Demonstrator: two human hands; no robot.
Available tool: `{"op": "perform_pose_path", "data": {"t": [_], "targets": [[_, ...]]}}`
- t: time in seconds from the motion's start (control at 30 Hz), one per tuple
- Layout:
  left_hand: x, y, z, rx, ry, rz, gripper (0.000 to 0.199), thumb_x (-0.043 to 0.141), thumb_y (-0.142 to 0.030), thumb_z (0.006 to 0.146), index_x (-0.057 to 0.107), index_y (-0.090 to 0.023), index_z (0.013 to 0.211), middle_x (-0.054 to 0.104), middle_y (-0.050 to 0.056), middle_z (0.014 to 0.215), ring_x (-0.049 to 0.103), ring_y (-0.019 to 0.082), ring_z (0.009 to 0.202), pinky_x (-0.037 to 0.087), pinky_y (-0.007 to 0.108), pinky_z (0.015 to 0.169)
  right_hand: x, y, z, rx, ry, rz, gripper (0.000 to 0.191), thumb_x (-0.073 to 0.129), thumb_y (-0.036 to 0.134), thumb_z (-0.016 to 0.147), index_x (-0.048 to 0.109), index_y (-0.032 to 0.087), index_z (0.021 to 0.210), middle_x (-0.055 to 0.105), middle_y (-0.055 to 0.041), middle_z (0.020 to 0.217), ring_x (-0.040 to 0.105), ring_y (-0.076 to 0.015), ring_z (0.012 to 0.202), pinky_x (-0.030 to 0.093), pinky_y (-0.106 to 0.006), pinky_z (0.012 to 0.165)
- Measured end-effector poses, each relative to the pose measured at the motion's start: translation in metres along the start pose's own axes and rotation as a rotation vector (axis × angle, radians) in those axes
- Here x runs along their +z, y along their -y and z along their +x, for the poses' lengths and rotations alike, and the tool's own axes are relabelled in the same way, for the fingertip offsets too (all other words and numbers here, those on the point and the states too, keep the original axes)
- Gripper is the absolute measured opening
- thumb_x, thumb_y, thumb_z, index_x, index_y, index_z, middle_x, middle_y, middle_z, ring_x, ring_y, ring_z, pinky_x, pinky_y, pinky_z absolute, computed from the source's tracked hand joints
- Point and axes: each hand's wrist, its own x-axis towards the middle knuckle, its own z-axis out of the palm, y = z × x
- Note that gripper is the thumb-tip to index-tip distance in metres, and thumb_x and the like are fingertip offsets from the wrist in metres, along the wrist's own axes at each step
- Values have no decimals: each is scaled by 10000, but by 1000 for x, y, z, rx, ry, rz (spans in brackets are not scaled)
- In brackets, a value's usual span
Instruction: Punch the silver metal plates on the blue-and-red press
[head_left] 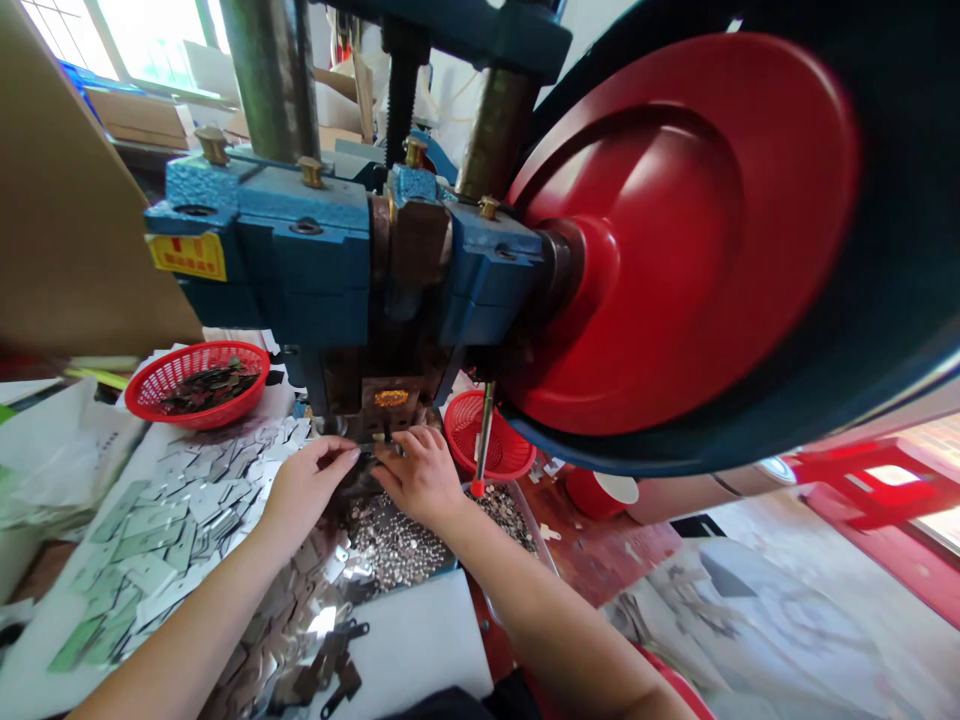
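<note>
Under the ram of a blue bench press point(307, 255), both of my hands meet at the die. My left hand point(311, 485) pinches a thin, small metal plate point(365, 448) between thumb and forefinger. From the other side, my right hand point(424, 478) has its fingers bent and closed at the plate's right end, though the fingertips partly hide it. Flat metal plates point(161, 535) lie in a wide spread beside my left forearm. Tiny round metal pieces point(397, 545) are heaped just below my hands, and darker tabbed plates point(337, 660) lie nearer to me.
A large red flywheel point(675, 240) fills the upper right. At the left stands a red basket point(255, 400) of dark plates; another red basket point(514, 460) sits behind a red-tipped lever point(486, 430). A cardboard sheet point(67, 220) rises at far left.
</note>
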Motion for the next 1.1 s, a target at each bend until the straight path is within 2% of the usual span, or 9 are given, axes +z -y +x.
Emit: {"op": "perform_pose_path", "data": {"t": [0.1, 0.27, 0.43, 0.57, 0.83, 0.9, 1.0, 1.1], "targets": [[5, -2, 5, 4, -18, 19, 327, 539, -481, 768, 677, -210, 887, 719, 26, 854, 642, 221, 799, 494, 347, 757, 2, -2, -2, 53, -9, 103, 300, 505, 434, 897, 661, 278, 1101, 609, -60, 1090, 485, -227, 1082, 359, -402, 969], [14, -6, 10, 23, -39, 58, 306, 530, -458, 769, 690, -220, 878, 727, 34, 904, 648, 241, 860, 495, 352, 772, 9, -5, -8, 122, -119, 290, 301, 447, 341, 934, 630, 217, 1138, 604, -69, 1169, 485, -198, 1145, 367, -380, 1007], [20, -5, 15, 65, -67, 107, 299, 522, -434, 767, 683, -205, 870, 717, 51, 913, 639, 252, 892, 486, 361, 803, 4, -1, -9, 110, -61, 184, 240, 520, 319, 897, 655, 261, 1086, 604, -40, 1189, 448, -226, 1195, 284, -445, 1060], [22, 1, 19, 111, -72, 148, 286, 512, -423, 763, 685, -207, 833, 698, 55, 894, 627, 252, 885, 471, 361, 817, 3, -1, -8, 110, -32, 152, 254, 503, 345, 907, 649, 259, 1097, 607, -36, 1181, 449, -221, 1188, 254, -449, 1074], [27, 8, 29, 188, -57, 197, 255, 512, -333, 737, 686, -200, 868, 683, 71, 905, 605, 252, 913, 444, 381, 879, 5, 1, -2, 43, -50, 8, 252, 499, 383, 908, 656, 292, 1082, 639, -23, 1118, 449, -238, 1185, 123, -516, 1112], [28, 8, 31, 198, -53, 196, 242, 513, -315, 737, 684, -204, 867, 685, 63, 909, 606, 243, 923, 444, 372, 887, 5, 3, 0, 55, -58, 37, 234, 509, 367, 902, 668, 282, 1050, 642, -28, 1114, 451, -240, 1190, 150, -512, 1109], [19, 6, 31, 191, -76, 196, 248, 525, -353, 749, 679, -198, 865, 680, 66, 927, 598, 247, 936, 446, 375, 885, 4, -2, -8, 136, -112, 202, 233, 509, 313, 890, 665, 244, 1049, 640, -57, 1128, 492, -236, 1152, 289, -469, 1059], [0, 6, 25, 160, -108, 197, 291, 511, -415, 775, 669, -201, 892, 668, 65, 959, 586, 245, 921, 458, 372, 838, 1, -12, -35, 411, -226, 512, 290, 450, 347, 906, 649, 180, 1034, 677, -90, 973, 602, -220, 952, 458, -394, 892]]}}
